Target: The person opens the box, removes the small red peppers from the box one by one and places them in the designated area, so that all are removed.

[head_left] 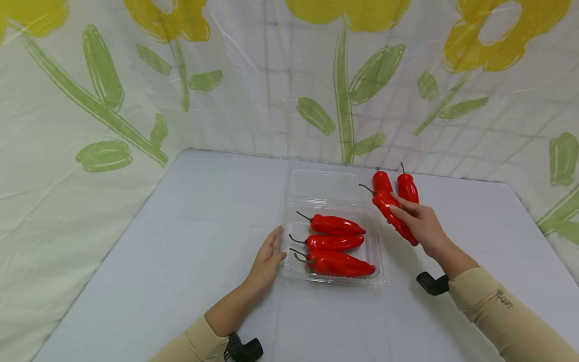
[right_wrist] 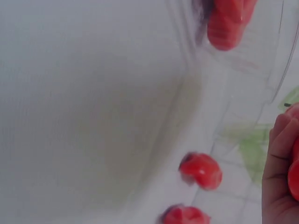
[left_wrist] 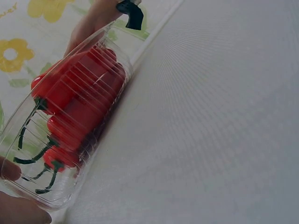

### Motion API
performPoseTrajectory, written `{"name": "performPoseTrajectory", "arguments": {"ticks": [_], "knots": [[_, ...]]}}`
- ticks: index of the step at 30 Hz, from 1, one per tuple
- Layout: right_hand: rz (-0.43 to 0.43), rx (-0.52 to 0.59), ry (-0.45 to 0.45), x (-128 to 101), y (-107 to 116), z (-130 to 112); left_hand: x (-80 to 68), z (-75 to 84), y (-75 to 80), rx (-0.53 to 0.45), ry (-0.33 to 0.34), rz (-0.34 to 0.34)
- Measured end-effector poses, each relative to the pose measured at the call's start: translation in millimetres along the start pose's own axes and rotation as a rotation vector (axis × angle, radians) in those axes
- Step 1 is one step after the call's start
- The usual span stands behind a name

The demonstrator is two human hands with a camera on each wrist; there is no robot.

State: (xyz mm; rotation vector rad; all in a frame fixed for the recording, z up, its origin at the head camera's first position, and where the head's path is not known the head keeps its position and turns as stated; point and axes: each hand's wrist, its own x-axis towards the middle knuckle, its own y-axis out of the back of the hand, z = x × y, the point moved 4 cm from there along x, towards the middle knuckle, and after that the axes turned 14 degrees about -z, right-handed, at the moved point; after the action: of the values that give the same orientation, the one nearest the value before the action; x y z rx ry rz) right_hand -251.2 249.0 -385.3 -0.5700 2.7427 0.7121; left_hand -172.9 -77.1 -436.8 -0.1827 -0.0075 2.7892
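- The left hand (head_left: 268, 259) rests on the table (head_left: 181, 241) with its fingers straight and relaxed, their tips touching the left wall of the clear plastic tray (head_left: 298, 269); it grips nothing. In the left wrist view two fingertips (left_wrist: 9, 169) lie against the tray's near end.
- The clear plastic tray sits near the middle of the table, a little toward the front edge. Its hinged lid (head_left: 323, 187) lies open behind it, toward the far edge.
- Three red peppers lie side by side in the tray, stems pointing left: the rear pepper (head_left: 336, 224), the middle pepper (head_left: 334, 243) and the front pepper (head_left: 341, 265), which is the largest. The middle and front ones touch near the stems.
- The held pepper (head_left: 392, 211) hangs above the table just off the tray's right rear corner, tilted, with its stem up and to the left and its tip down to the right.
- The right hand (head_left: 420, 221) has its fingers and thumb curled round that held pepper, gripping its middle.
- Two more loose peppers (head_left: 407, 187) lie on the table behind the right hand, close to the far edge, stems pointing away toward the flowered backdrop (head_left: 344, 75).
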Motion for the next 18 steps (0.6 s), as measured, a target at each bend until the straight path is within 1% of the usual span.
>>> {"name": "performPoseTrajectory", "arguments": {"ticks": [4,8,12,15,18], "knots": [[0.044,0.047,-0.019,1,9,7,-0.1,-0.4,0.1,0.005,0.002,-0.002],[0.083,0.072,-0.026,1,18,13,-0.1,-1.0,0.6,0.007,0.0,-0.004],[0.107,0.112,-0.027,4,26,18,-0.2,-0.9,1.3,0.01,0.003,0.003],[0.134,0.158,-0.043,8,32,20,-0.3,-0.5,1.5,0.008,0.01,0.008],[0.165,0.207,-0.079,12,39,23,0.0,-0.5,1.1,0.0,0.022,0.011]]}}
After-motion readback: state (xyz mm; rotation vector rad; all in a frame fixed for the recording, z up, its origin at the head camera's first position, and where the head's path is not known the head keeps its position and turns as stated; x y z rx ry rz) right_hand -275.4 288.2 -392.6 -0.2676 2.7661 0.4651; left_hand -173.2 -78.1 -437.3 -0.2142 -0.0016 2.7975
